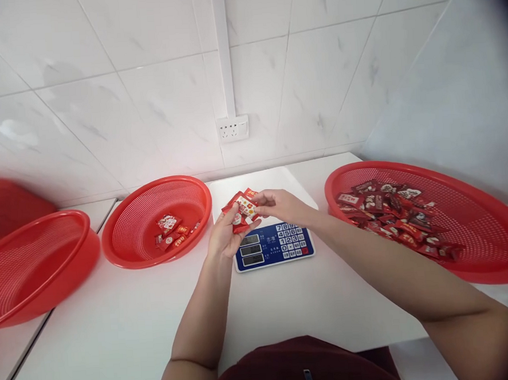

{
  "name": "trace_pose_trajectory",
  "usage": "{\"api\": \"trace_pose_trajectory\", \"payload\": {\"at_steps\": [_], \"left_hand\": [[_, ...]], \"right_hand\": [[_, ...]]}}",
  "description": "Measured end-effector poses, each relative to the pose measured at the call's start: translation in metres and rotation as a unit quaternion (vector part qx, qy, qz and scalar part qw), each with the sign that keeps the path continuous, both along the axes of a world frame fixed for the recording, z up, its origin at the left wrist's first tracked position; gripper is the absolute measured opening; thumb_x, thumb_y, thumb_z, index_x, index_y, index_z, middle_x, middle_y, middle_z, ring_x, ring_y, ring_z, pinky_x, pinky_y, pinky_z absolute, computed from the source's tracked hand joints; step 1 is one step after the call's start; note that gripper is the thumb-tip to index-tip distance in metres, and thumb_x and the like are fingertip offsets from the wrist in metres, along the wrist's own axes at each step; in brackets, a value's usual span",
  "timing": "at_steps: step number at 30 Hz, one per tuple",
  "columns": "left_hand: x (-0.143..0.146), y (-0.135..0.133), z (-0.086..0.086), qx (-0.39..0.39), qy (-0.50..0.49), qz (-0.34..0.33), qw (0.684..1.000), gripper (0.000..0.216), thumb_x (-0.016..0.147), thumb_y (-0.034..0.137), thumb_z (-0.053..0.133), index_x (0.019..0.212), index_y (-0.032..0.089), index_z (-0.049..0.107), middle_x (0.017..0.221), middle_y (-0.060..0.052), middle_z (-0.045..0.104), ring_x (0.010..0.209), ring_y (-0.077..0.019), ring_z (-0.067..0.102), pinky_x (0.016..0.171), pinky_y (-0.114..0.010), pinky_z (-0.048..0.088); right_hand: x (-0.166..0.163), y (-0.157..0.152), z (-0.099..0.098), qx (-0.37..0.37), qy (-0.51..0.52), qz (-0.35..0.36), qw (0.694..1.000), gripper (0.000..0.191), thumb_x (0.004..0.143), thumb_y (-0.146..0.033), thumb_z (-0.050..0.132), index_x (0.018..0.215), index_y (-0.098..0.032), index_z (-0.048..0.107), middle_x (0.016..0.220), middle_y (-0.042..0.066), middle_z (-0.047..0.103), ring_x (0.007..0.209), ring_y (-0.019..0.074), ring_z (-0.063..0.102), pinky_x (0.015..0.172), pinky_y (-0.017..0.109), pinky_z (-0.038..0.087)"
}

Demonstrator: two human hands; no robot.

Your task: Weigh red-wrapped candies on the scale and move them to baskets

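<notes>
A small bunch of red packets (242, 201) sits between the two hands, above the scale (274, 245). The left hand (223, 236) holds the bunch from its left and lower side, palm turned up, with the thumb lying over the front of the packets and the fingers mostly hidden beneath, so the packets are clamped between them. The right hand (281, 204) comes in from the other side, its thumb and fingers pinched together on the right edge of the bunch, where a white print with flowers faces up. The packets thus lie between the fingertips of both hands, overlapping one another.

The scale's blue panel, with its keys and three small displays, lies just below the hands on the white surface (100, 343). To the left, near the scale, the middle basket (125, 235) has a few packets (169, 224) at its bottom. Farther left stands another red basket (29, 255), beside a red bag (9, 199). To the right, the large basket (490, 250) carries a heap of red and brown packets (393, 210) under and beyond the right forearm.
</notes>
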State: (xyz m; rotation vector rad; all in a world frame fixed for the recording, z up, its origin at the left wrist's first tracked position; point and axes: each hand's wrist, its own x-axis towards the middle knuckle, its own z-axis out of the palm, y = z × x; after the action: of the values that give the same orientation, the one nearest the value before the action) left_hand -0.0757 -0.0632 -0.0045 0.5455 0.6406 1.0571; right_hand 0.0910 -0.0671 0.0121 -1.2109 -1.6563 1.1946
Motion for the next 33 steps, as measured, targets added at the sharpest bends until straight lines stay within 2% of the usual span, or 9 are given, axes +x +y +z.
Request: {"api": "trace_pose_trajectory", "payload": {"at_steps": [5,10,14,18,21,23,25,28,33], "left_hand": [[-0.008,0.0,0.003,0.042,0.062,0.066,0.995,0.021,0.082,0.023,0.059,0.103,0.026,0.062,0.098,-0.001,0.06,0.087,-0.013,0.062,0.089,-0.042,0.052],[-0.017,0.001,0.008,0.079,0.09,0.143,0.982,0.055,0.07,0.002,0.055,0.116,0.033,0.051,0.089,0.002,0.057,0.086,-0.0118,0.062,0.087,-0.039,0.053],[-0.013,-0.008,0.007,0.129,0.13,0.015,0.983,0.081,0.069,0.001,0.056,0.136,0.038,0.028,0.09,0.0,0.063,0.092,-0.0192,0.065,0.084,-0.044,0.053],[-0.003,-0.02,0.001,0.138,0.175,-0.116,0.968,0.095,0.07,0.002,0.06,0.143,0.04,0.012,0.097,-0.003,0.065,0.084,-0.0208,0.068,0.081,-0.046,0.054],[0.0,-0.022,0.0,0.139,0.185,-0.157,0.96,0.097,0.07,0.002,0.062,0.143,0.039,0.01,0.101,-0.005,0.065,0.081,-0.021,0.068,0.079,-0.047,0.054],[-0.001,-0.02,0.001,0.139,0.178,-0.116,0.967,0.096,0.07,0.004,0.065,0.143,0.038,0.014,0.104,-0.006,0.065,0.086,-0.0215,0.067,0.082,-0.046,0.053],[-0.005,-0.015,0.004,0.155,0.17,-0.001,0.973,0.091,0.069,0.004,0.067,0.141,0.036,0.022,0.111,-0.007,0.063,0.098,-0.0209,0.063,0.09,-0.042,0.049],[-0.014,-0.009,0.01,0.206,0.187,0.179,0.944,0.082,0.07,0.004,0.067,0.137,0.034,0.032,0.122,-0.006,0.057,0.115,-0.018,0.054,0.1,-0.033,0.04],[-0.023,-0.008,0.015,0.235,0.187,0.22,0.928,0.072,0.073,0.01,0.066,0.134,0.033,0.035,0.119,-0.006,0.058,0.116,-0.0179,0.053,0.1,-0.031,0.039]], "right_hand": [[0.016,0.01,-0.003,0.004,0.002,-0.126,0.992,0.02,0.081,-0.022,0.059,0.1,-0.017,0.063,0.09,0.007,0.07,0.075,0.0153,0.064,0.076,0.034,0.054],[0.041,0.017,-0.011,0.037,-0.144,-0.187,0.971,0.033,0.078,-0.027,0.063,0.111,-0.019,0.062,0.116,0.01,0.063,0.104,0.0249,0.058,0.092,0.044,0.047],[0.029,0.0,-0.006,0.1,-0.135,-0.157,0.973,0.029,0.083,-0.031,0.057,0.109,-0.022,0.063,0.121,0.007,0.06,0.105,0.0217,0.058,0.091,0.039,0.047],[0.008,-0.021,0.005,0.086,-0.06,-0.017,0.994,0.027,0.083,-0.032,0.056,0.108,-0.024,0.062,0.104,0.004,0.067,0.086,0.0157,0.063,0.077,0.031,0.053],[0.003,-0.022,0.005,0.072,-0.05,0.025,0.996,0.013,0.082,-0.025,0.056,0.09,-0.022,0.065,0.085,0.001,0.069,0.078,0.0141,0.063,0.071,0.029,0.053],[0.004,-0.012,0.001,0.055,-0.028,-0.007,0.998,0.008,0.08,-0.022,0.057,0.082,-0.02,0.064,0.08,0.001,0.068,0.073,0.0138,0.063,0.068,0.028,0.054],[0.005,0.002,-0.003,0.025,0.019,-0.078,0.996,0.007,0.08,-0.02,0.058,0.083,-0.018,0.063,0.082,0.003,0.068,0.071,0.0137,0.063,0.068,0.029,0.055],[0.007,0.021,-0.006,-0.025,0.069,-0.162,0.984,0.014,0.083,-0.019,0.056,0.094,-0.015,0.063,0.095,0.009,0.068,0.079,0.0147,0.065,0.075,0.031,0.056],[0.019,0.019,-0.008,-0.008,-0.015,-0.144,0.989,0.025,0.079,-0.024,0.063,0.103,-0.018,0.065,0.11,0.009,0.066,0.094,0.0202,0.063,0.081,0.037,0.054]]}}
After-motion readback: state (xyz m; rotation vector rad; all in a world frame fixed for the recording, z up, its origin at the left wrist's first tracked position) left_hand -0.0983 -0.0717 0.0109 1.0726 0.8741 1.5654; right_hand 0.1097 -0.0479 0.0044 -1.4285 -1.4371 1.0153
